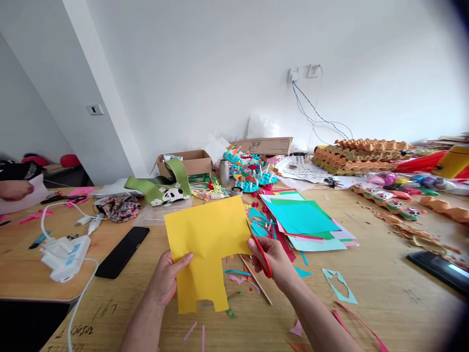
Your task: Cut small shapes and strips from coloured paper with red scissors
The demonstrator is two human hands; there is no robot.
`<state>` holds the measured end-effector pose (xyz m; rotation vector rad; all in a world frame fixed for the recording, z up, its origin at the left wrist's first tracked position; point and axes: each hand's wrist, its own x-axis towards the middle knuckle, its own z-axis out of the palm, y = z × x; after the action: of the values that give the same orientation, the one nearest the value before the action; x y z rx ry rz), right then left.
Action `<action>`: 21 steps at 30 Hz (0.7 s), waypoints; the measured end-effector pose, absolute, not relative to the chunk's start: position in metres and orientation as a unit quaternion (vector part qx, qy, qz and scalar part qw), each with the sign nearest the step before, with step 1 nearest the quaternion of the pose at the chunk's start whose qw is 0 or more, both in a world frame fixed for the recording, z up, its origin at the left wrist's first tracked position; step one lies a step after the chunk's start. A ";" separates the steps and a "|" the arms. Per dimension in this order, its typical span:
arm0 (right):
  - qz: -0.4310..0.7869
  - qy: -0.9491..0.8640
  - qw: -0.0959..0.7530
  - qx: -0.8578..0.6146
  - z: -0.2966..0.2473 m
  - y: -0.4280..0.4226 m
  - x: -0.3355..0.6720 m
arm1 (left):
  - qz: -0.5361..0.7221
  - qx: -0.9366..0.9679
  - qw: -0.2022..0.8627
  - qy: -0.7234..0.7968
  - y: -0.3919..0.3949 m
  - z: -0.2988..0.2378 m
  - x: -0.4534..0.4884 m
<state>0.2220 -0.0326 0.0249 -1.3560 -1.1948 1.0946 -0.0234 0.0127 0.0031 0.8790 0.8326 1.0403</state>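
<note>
Yellow paper (207,244) pinched by the left hand (166,279) could rip if the right hand (274,258), wrapped tight round red-handled scissors (266,266), twists them at its edge

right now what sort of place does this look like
Probably a paper-craft workroom. A wooden table is strewn with coloured paper sheets and cut scraps, paper decorations sit further back, and the right hand holds red scissors at yellow paper held by the left hand.
</note>
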 end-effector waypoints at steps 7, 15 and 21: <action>0.455 -0.495 0.495 -0.551 0.025 -0.032 0.222 | 0.465 0.398 0.699 0.369 0.013 0.002 -0.024; 0.459 -0.487 0.501 -0.549 0.025 -0.033 0.224 | 0.466 0.393 0.701 0.370 0.014 0.002 -0.024; 0.455 -0.488 0.504 -0.548 0.025 -0.032 0.223 | 0.467 0.397 0.696 0.374 0.013 0.002 -0.024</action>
<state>0.2233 -0.0324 0.0249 -1.3235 -1.1781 1.0991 -0.0240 0.0133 0.0019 0.8851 0.8342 1.0423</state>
